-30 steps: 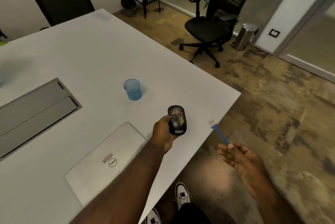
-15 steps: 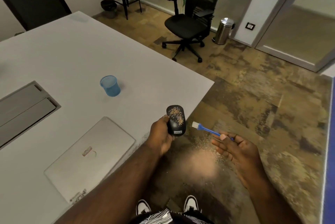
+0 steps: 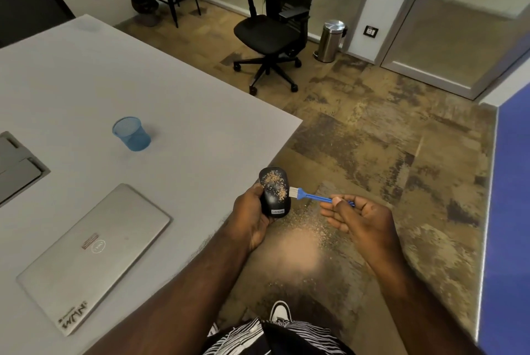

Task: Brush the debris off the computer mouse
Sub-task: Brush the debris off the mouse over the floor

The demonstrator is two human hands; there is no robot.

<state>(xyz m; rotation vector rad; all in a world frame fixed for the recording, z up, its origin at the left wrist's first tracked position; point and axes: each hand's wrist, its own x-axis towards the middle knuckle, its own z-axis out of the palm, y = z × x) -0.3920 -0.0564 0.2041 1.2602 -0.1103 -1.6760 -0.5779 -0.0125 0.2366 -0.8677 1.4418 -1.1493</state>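
My left hand (image 3: 250, 218) grips a black computer mouse (image 3: 274, 192) from its left side and holds it just past the table's front right corner, above the floor. Tan crumbs cover the mouse's upper half. My right hand (image 3: 357, 218) pinches the blue handle of a small brush (image 3: 311, 195). The brush's white bristles touch the right edge of the mouse. Scattered debris (image 3: 308, 227) lies on the floor below the hands.
A closed silver laptop (image 3: 94, 251) lies on the grey table (image 3: 120, 90), with a blue cup (image 3: 131, 133) behind it. A cable hatch (image 3: 17, 165) sits at the left edge. A black office chair (image 3: 272, 30) and a steel bin (image 3: 329, 40) stand on the floor beyond.
My right hand has carried the brush leftward until the bristles reach the mouse. The view has shifted right, so the table slides left in frame.
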